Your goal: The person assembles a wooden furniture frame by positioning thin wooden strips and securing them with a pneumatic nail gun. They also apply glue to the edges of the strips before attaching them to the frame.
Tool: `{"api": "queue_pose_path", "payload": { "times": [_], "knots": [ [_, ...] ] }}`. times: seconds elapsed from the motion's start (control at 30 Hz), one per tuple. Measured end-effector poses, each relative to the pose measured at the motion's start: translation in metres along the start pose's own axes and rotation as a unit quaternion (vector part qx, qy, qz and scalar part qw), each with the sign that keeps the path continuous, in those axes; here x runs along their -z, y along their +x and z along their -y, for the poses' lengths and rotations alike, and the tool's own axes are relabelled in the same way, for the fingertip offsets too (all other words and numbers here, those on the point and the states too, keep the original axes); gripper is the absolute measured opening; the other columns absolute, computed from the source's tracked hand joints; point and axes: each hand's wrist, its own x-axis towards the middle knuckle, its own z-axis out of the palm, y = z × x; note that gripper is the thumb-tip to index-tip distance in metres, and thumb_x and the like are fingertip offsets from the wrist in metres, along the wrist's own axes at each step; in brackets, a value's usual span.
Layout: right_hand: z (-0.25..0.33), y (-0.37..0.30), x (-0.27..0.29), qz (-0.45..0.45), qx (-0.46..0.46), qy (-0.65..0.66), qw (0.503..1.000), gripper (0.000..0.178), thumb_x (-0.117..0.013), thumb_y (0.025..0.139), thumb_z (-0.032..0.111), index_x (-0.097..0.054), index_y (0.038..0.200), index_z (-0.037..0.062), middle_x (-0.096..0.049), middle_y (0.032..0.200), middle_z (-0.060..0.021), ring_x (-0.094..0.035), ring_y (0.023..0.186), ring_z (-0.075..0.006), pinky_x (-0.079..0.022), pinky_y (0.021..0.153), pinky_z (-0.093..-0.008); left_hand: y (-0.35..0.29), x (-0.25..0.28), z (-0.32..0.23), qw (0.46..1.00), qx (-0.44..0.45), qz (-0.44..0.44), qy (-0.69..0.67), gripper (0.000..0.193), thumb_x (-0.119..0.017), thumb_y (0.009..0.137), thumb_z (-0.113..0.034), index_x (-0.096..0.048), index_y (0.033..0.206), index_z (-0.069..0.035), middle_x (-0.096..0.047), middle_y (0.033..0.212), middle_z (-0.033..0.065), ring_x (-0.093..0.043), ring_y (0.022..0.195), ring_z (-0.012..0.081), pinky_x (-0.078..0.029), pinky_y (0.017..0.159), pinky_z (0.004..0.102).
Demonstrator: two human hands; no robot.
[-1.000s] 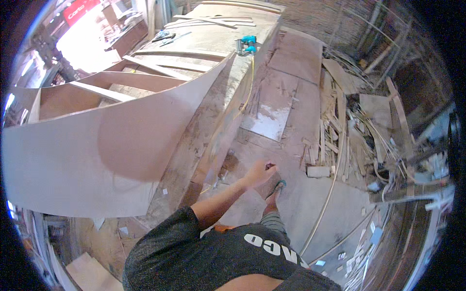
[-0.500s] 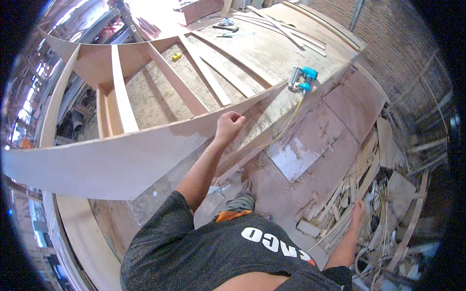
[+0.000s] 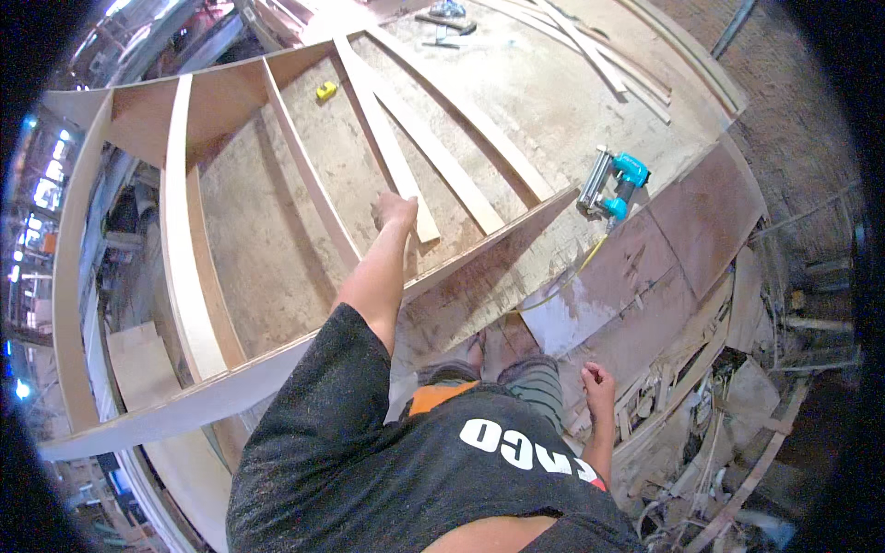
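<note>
My left hand reaches over the near curved side of a large wooden frame. Its fingers are extended and apart at the lower part of a pale wooden slat; whether they touch it is hard to tell. Beside that slat lie a second slat and a third strip. On the left, upright dividers span the frame. Down at my right side hangs my right hand, loosely curled with a gap between thumb and fingers and nothing visible in it.
A teal nail gun with a yellow hose lies on the worktop right of the frame. Inside the frame sits a yellow tape measure. Thin wood strips lie at the far right, and offcuts pile up on the floor.
My left hand has gone from a closed fist outside the curved side to reaching inside over the slat. My right hand has come in nearer my body. The view has shifted closer to the frame.
</note>
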Motion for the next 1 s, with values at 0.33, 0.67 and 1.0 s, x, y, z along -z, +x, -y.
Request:
{"api": "queue_pose_path", "payload": {
  "times": [0.33,0.67,1.0],
  "knots": [
    [0.110,0.145,0.023,0.036,0.071,-0.136,0.987,0.028,-0.073,0.093,0.016,-0.073,0.116,-0.0001,-0.074,0.103,-0.0109,-0.068,0.094,-0.0187,-0.054,0.087,-0.0340,0.051,-0.048,-0.054,0.976,0.140,-0.168,-0.003,0.092,-0.085,0.078,-0.052,-0.046,0.142,0.001,-0.034,0.157,0.0299,-0.046,0.141,0.0431,-0.046,0.111,0.0534],
    [0.181,0.246,-0.012,0.168,0.153,-0.127,0.966,0.024,-0.073,0.094,0.012,-0.072,0.113,-0.0022,-0.074,0.100,-0.0102,-0.069,0.089,-0.0151,-0.055,0.082,-0.0301,0.075,-0.049,-0.023,0.957,0.132,-0.088,-0.243,0.071,-0.088,0.074,-0.030,-0.057,0.127,0.005,-0.071,0.116,0.0268,-0.071,0.107,0.0373,-0.055,0.098,0.0448],
    [0.231,0.285,-0.047,0.220,0.251,-0.169,0.927,0.025,-0.073,0.094,0.014,-0.072,0.113,-0.0016,-0.074,0.101,-0.0138,-0.071,0.090,-0.0197,-0.056,0.082,-0.0316,0.003,-0.003,-0.072,0.930,0.128,-0.132,-0.319,0.065,-0.089,0.073,-0.027,-0.059,0.119,0.009,-0.070,0.114,0.0251,-0.070,0.106,0.0331,-0.055,0.091,0.0419]
  ]
}}
